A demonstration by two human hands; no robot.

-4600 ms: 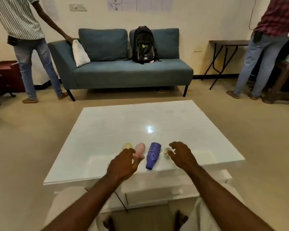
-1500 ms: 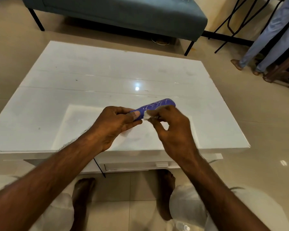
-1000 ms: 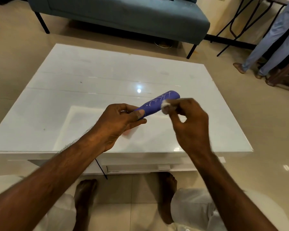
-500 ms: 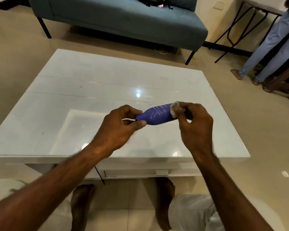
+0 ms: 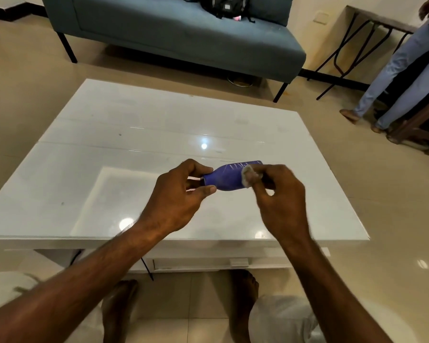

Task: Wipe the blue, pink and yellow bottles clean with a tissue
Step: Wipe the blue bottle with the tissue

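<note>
While the left hand (image 5: 181,194) pinches the narrow neck end of the blue bottle (image 5: 227,177), held sideways in the air above the white table (image 5: 109,134), the right hand (image 5: 280,194) presses a wadded tissue (image 5: 247,175) onto its wider body. Small and smooth, it is probably light, rigid plastic and somewhat slippery, so the neck gives the surest hold. Beyond the grip stand a sofa (image 5: 183,38) and a bystander's legs (image 5: 394,78), well apart. Pink and yellow bottles are not visible.
</note>
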